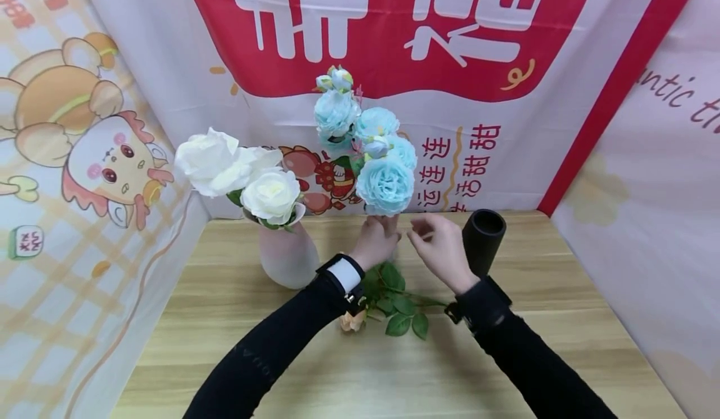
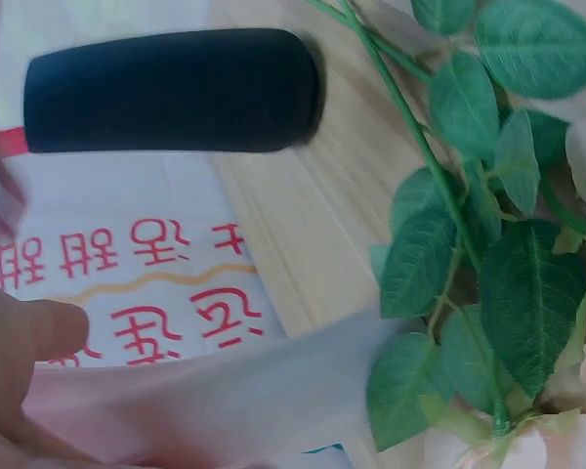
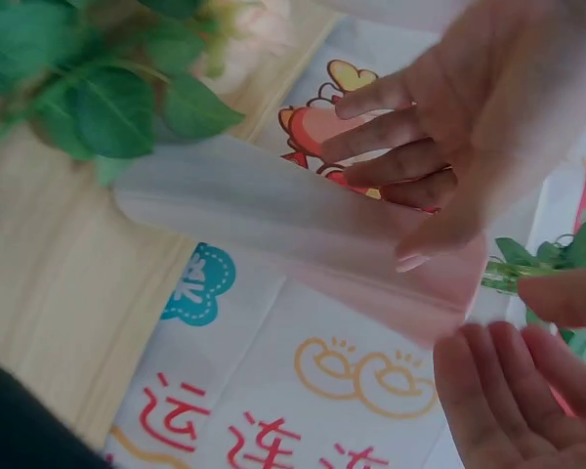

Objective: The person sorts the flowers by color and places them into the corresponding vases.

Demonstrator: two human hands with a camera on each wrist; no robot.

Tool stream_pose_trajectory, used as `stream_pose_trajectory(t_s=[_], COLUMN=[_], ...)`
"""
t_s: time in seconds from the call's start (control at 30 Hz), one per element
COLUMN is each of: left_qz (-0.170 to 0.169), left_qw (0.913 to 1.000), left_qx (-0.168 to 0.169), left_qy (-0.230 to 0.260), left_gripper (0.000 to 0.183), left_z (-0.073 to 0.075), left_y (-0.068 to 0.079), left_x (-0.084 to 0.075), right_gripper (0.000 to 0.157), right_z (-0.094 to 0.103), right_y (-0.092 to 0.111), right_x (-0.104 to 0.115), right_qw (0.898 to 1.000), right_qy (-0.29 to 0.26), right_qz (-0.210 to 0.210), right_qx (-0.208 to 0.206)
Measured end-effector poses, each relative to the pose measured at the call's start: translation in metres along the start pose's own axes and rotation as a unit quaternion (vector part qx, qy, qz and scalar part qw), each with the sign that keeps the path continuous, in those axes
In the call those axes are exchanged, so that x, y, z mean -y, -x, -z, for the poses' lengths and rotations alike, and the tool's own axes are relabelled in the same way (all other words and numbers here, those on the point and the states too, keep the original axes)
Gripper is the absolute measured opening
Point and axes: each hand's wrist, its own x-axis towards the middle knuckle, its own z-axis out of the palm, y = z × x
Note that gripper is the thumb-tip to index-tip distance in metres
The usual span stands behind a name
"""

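Note:
Light-blue artificial flowers (image 1: 388, 181) stand upright above my hands, their green stems (image 3: 503, 276) at the mouth of a slim pink-and-white vase (image 3: 303, 230). My left hand (image 1: 378, 242) is beside the vase's upper part. In the right wrist view its fingers are extended along one side, and the thumb overlaps the vase's edge. My right hand (image 1: 441, 251) is just right of the vase, apart from it. Its fingers are loosely bent, with a gap between thumb and fingertips and nothing held. In the head view my left hand mostly hides the vase.
A pink-and-white vase (image 1: 289, 259) with white roses (image 1: 270, 194) stands to the left. A black cylindrical vase (image 1: 482, 244) is behind my right hand. A peach flower (image 1: 352, 320) with green leaves (image 1: 402, 306) lies on the wooden table. Printed cloth surrounds the table.

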Motion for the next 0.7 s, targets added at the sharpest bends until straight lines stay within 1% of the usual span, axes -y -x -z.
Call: stream_pose_trajectory(t_s=[0.03,0.07,0.1,0.13,0.17,0.2,0.23,0.3,0.33,0.37,0.47,0.57,0.63,0.7], left_qz=[0.020,0.040,0.075,0.107,0.135,0.154,0.158,0.154,0.147,0.142,0.114,0.094,0.088,0.090], left_qw=[0.9994,0.9978,0.9938,0.9888,0.9839,0.9796,0.9782,0.9759,0.9760,0.9757,0.9791,0.9816,0.9802,0.9768], left_qx=[0.028,0.050,0.065,0.077,0.090,0.105,0.119,0.147,0.156,0.162,0.163,0.162,0.173,0.189], left_qy=[0.009,0.019,0.051,0.069,0.075,0.076,0.062,0.049,0.039,0.041,0.041,0.037,0.038,0.043], left_gripper=[0.049,0.045,0.039,0.034,0.032,0.034,0.038,0.044,0.045,0.045,0.048,0.048,0.044,0.039], left_z=[0.003,0.005,0.008,0.010,0.013,0.015,0.016,0.019,0.020,0.020,0.016,0.008,0.003,-0.002], left_y=[0.001,0.001,0.003,0.005,0.007,0.009,0.010,0.014,0.016,0.017,0.021,0.023,0.025,0.026], left_x=[-0.004,-0.006,-0.009,-0.011,-0.012,-0.014,-0.015,-0.016,-0.017,-0.018,-0.019,-0.021,-0.024,-0.026], right_gripper=[0.008,0.005,0.003,0.001,0.002,0.003,0.004,0.004,0.005,0.004,0.005,0.016,0.022,0.028], right_z=[0.003,0.006,0.008,0.010,0.010,0.010,0.010,0.005,0.003,0.000,-0.009,-0.017,-0.020,-0.021], right_y=[0.009,0.018,0.026,0.034,0.042,0.049,0.055,0.067,0.072,0.077,0.089,0.098,0.102,0.107], right_x=[-0.002,-0.004,-0.006,-0.010,-0.013,-0.017,-0.021,-0.032,-0.036,-0.041,-0.057,-0.071,-0.080,-0.088], right_qw=[1.000,0.999,0.998,0.996,0.993,0.990,0.987,0.982,0.979,0.976,0.965,0.956,0.952,0.949], right_qy=[0.003,0.009,0.013,0.019,0.024,0.030,0.039,0.065,0.079,0.094,0.137,0.168,0.185,0.194], right_qz=[-0.004,-0.005,-0.004,-0.004,-0.003,-0.001,0.006,0.023,0.032,0.044,0.086,0.120,0.134,0.144], right_qx=[0.018,0.041,0.066,0.091,0.117,0.139,0.156,0.177,0.184,0.191,0.207,0.209,0.205,0.205])
